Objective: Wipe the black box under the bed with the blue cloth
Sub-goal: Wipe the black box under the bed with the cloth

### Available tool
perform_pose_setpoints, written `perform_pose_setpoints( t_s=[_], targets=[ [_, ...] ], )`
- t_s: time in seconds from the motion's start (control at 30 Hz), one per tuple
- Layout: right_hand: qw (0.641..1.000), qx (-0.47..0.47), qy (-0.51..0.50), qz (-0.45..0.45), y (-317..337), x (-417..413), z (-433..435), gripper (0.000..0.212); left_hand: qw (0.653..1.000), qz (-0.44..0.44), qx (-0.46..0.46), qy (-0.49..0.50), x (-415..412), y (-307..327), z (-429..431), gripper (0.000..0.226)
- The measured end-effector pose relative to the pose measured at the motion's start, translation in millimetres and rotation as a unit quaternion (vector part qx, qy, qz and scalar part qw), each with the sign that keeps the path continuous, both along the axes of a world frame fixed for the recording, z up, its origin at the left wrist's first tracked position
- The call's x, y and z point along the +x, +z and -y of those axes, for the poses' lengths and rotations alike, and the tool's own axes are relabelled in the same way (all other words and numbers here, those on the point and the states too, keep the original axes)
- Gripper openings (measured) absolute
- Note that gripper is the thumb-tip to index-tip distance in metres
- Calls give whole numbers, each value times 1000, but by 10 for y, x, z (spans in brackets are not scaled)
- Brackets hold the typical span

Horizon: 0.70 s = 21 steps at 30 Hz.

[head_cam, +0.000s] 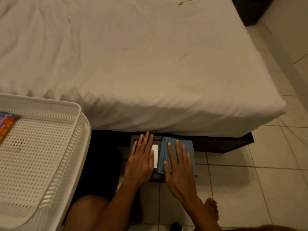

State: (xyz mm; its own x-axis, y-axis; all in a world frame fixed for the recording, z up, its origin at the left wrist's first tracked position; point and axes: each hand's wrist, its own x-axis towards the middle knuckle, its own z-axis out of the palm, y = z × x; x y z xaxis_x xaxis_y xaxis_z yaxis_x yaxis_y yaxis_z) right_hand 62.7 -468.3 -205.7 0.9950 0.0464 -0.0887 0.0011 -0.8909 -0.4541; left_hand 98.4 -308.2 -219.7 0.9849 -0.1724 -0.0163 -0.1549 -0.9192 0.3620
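A black box point(156, 176) with a white label lies on the tiled floor, half out from under the bed's edge. The blue cloth point(164, 147) is spread over the box's right half. My right hand point(179, 164) presses flat on the cloth with the fingers spread. On the box's left half my left hand point(141, 159) rests flat, fingers pointing toward the bed, partly covering the label. Most of the box is hidden under the hands and cloth.
The bed point(150, 72) with a white sheet fills the upper view, over a dark bed frame point(225, 144). A white perforated plastic basket point(41, 147) stands at the left holding a colourful packet point(7, 124). My knee and foot are at the bottom. Beige floor tiles point(258, 180) lie to the right.
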Motion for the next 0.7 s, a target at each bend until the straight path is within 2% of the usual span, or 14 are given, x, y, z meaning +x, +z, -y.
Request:
perform_pose_setpoints(
  t_s=[0.1, 0.27, 0.43, 0.7],
  targets=[
    [1000, -5, -7, -12, -21, -208, -17, 64, 1000, -3, -2, -1, 7, -15, -12, 58],
    [1000, -11, -1, 10, -6, 268, 56, 64, 1000, -2, 1, -3, 30, -12, 9, 57],
    [1000, 0, -25, -8, -18, -156, -74, 63, 1000, -3, -1, 4, 14, 6, 30, 57],
    [1000, -12, 23, 12, -33, 120, -122, 60, 1000, 0, 0, 1, 18, -13, 9, 57]
  ],
)
